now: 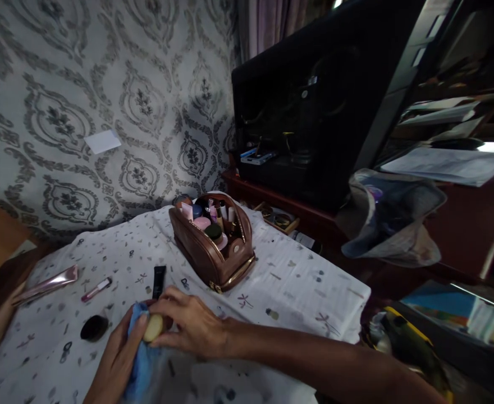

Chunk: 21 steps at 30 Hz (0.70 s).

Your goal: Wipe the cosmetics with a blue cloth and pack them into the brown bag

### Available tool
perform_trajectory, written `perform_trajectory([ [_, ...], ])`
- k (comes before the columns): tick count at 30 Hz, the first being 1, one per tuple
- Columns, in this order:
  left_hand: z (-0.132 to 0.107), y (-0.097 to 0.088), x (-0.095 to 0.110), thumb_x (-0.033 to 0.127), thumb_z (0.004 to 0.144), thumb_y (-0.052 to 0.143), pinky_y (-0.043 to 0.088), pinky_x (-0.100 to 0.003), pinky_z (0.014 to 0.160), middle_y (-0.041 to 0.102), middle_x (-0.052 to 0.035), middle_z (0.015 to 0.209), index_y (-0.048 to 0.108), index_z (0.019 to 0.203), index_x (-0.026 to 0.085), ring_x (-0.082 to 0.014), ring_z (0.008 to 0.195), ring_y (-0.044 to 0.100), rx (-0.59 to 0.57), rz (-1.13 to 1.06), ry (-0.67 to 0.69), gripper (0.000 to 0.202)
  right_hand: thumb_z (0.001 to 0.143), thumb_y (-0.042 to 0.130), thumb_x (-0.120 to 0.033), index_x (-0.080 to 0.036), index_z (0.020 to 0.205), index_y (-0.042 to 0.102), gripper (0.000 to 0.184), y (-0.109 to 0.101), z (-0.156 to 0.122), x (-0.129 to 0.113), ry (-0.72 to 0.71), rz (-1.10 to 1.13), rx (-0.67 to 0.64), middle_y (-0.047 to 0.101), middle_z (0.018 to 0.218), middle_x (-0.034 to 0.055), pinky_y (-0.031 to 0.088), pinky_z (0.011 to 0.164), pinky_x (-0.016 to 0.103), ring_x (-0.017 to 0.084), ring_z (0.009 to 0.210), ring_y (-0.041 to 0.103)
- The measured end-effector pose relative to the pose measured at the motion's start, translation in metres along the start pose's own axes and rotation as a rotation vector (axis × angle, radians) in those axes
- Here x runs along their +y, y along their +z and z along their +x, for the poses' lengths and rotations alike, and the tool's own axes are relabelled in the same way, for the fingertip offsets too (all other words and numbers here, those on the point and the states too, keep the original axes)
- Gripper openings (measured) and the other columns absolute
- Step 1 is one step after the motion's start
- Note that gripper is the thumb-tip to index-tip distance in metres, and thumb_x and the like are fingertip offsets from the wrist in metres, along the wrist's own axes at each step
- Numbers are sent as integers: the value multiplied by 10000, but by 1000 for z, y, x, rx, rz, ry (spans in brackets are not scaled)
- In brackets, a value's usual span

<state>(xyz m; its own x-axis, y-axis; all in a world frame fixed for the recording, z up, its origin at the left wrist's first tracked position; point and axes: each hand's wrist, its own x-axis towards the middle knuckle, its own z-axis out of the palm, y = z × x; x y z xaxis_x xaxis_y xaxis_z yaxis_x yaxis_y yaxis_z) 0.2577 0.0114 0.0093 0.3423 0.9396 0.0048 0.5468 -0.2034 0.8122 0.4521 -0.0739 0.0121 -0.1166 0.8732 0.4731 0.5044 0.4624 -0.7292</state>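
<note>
My left hand (118,350) is closed around a blue cloth (140,365), its thumb against a small pale yellow round item (153,327). My right hand (192,325) grips that round item from the other side with thumb and fingers; whether it is a jar or a lid I cannot tell. Just beyond the hands lies a black tube (159,280). To the left are a round black lid or jar (94,327), a lip gloss tube (97,289) and a shiny pink tube (53,282). A brown cosmetic bag (200,255) stands unzipped, filled with several cosmetics.
A white patterned cloth (289,292) covers the surface. Behind the bag is a dark television (306,112). On the right, a crumpled plastic bag (398,219) sits by the red-brown desk (461,224). A wooden tray (291,225) holds small items.
</note>
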Motion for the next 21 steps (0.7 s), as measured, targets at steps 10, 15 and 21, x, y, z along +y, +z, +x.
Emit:
perform_trajectory([
  [10,25,51,136,544,990,367,575,-266,805,759,-56,1001,642,1247,181,-206,931,714,-172,164,545,522,880,720,-382,-179,1109,639,316,-107,-33,-6,-2,27,414,637,986,44,538,726,254,132,799,613],
  [15,61,59,164,393,1016,338,526,-229,691,726,-47,1008,608,1333,228,-182,860,708,-46,627,948,448,896,693,-308,-188,1142,607,287,-166,-35,4,129,-7,529,658,959,7,535,663,225,97,728,620],
  [21,69,56,156,302,1032,382,476,-208,636,669,-13,931,588,1293,239,-135,767,670,-41,759,1114,338,911,658,-250,-198,1194,603,293,-208,-20,17,93,-114,449,658,1051,-13,531,734,241,99,820,652],
])
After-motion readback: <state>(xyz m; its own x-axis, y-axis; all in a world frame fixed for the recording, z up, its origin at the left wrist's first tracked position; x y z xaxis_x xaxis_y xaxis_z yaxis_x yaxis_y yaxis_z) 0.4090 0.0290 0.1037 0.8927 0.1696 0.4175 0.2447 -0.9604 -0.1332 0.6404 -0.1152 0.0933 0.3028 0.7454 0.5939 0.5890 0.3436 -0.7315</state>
